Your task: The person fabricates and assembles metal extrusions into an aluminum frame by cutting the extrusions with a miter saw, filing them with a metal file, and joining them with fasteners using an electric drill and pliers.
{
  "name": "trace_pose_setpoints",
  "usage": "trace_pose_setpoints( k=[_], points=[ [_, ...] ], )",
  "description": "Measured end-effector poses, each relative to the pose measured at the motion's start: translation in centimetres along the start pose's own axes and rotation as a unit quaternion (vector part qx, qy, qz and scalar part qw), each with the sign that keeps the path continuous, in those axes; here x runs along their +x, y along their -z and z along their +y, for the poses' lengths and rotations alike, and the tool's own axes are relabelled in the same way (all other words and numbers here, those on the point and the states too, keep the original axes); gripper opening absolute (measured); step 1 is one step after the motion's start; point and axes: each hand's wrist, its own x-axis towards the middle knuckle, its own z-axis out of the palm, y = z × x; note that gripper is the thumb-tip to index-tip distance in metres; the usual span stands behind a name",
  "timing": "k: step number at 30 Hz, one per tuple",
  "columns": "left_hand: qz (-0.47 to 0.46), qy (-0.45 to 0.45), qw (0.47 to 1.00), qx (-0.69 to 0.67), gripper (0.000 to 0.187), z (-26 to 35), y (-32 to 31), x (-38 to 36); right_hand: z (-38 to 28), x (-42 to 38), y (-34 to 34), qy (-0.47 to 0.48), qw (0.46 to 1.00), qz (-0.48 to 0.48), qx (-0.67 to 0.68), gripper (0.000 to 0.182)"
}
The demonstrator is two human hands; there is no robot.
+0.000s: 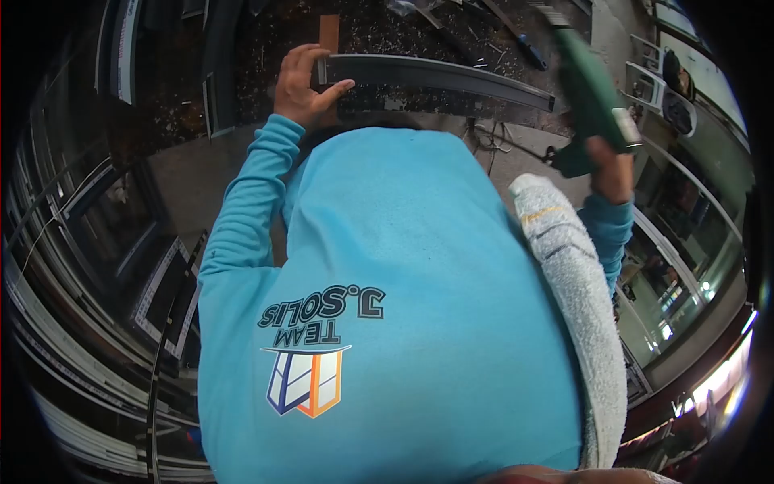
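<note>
My left hand (300, 90) is closed around the left end of a dark grey metal profile (435, 74), fingers over the far side and thumb at the near side. The profile lies across a dark, speckled worktable (371, 103). A short brown strip (329, 34) sticks out beyond the profile's left end. Off to the right, my right hand (613, 168) grips a green power drill (587, 85) by its handle. The drill is raised apart from the profile, and its front end is blurred. A dark cord runs from near its handle.
A blue-handled tool (532, 52) and another long tool (435, 20) lie at the back of the worktable among scattered chips. Dark profiles (125, 52) lie at the left. A white towel (572, 258) hangs over my shirt. White frames (645, 81) stand at the right.
</note>
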Motion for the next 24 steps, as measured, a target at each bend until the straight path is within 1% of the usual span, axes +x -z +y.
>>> trace_pose_setpoints(
  k=[1,2,3,4,5,7,10,13,16,19,22,24],
  points=[
    [0.011,-0.004,1.000,-0.006,0.061,-0.1,-0.2,0.3,0.9,-0.1,-1.0,-0.012,0.999,-0.028,-0.022,0.062],
    [0.018,-0.006,1.000,-0.015,0.061,-0.2,-0.3,0.2,-2.2,1.2,-4.8,0.085,0.993,-0.077,0.041,0.072],
    [0.020,-0.007,0.999,-0.024,0.061,-0.3,-0.4,0.0,-3.1,1.7,-6.4,0.067,0.979,-0.182,0.068,0.079],
    [0.024,-0.011,0.999,-0.025,0.062,-0.6,-0.8,0.0,-3.1,2.3,-8.3,0.077,0.966,-0.231,0.083,0.083],
    [0.027,-0.018,0.999,-0.031,0.062,-0.9,-0.9,0.0,-3.8,2.4,-10.1,0.068,0.968,-0.242,0.004,0.086],
    [0.036,-0.029,0.998,-0.042,0.060,-1.5,-1.1,-0.1,-3.5,3.3,-12.1,0.123,0.950,-0.279,-0.064,0.088],
    [0.023,-0.041,0.998,-0.047,0.055,-2.4,-1.4,-0.4,-3.3,4.1,-13.7,0.125,0.944,-0.286,-0.110,0.089],
    [0.028,-0.043,0.997,-0.054,0.055,-2.8,-1.8,-0.5,-3.9,4.6,-14.2,0.108,0.944,-0.291,-0.115,0.091],
    [0.029,-0.041,0.997,-0.059,0.056,-2.7,-1.7,-0.4,-4.1,5.3,-14.2,0.127,0.936,-0.303,-0.124,0.091],
    [0.042,-0.040,0.996,-0.062,0.053,-2.6,-1.9,-0.3,-5.3,5.6,-14.3,0.076,0.934,-0.324,-0.134,0.091],
    [0.037,-0.035,0.996,-0.073,0.053,-2.7,-2.1,-0.4,-5.7,6.0,-14.4,0.072,0.930,-0.331,-0.144,0.091],
    [0.017,-0.021,0.995,-0.097,0.054,-2.8,-1.9,-0.3,-6.1,6.4,-14.6,0.119,0.918,-0.329,-0.188,0.090]
  ],
)
